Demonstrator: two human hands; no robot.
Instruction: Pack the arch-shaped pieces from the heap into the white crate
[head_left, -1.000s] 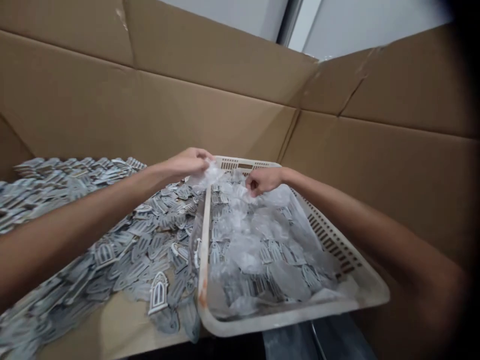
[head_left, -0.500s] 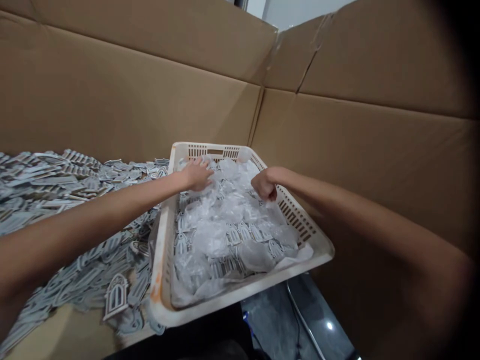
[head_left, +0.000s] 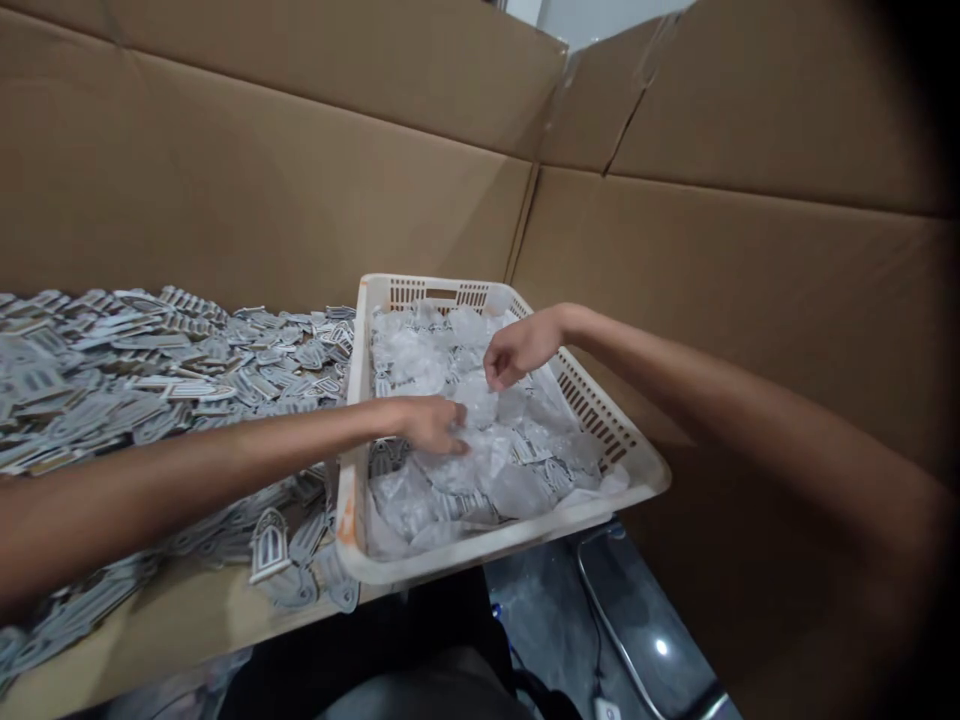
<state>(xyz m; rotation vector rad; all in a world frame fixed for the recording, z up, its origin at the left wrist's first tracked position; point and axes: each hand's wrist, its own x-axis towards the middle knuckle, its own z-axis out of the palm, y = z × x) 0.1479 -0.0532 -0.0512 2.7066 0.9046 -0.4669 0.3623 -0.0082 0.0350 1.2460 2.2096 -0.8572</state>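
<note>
A white plastic basket (head_left: 351, 500) holds clear plastic bags (head_left: 409, 495) lying over several rows of small grey-white arched window-shaped pieces (head_left: 529, 445). My left hand (head_left: 435, 424) reaches in from the left, low over the middle of the basket. Its thumb and fingers are apart and touch the plastic. Just above the bags, right of the centre, is my right hand (head_left: 523, 350) with its fingers curled in. What those fingers hold, if anything, is hidden.
To the left, a large heap of similar arched pieces (head_left: 187, 385) covers a tan surface (head_left: 180, 625). Tall cardboard walls (head_left: 337, 180) rise behind and on the right. Below the basket's right side are a shiny dark surface (head_left: 645, 610) and a cable (head_left: 598, 640).
My left hand has come from the far left part of the basket toward its middle. My right hand has moved slightly up and left from the right side. The view has shifted a little.
</note>
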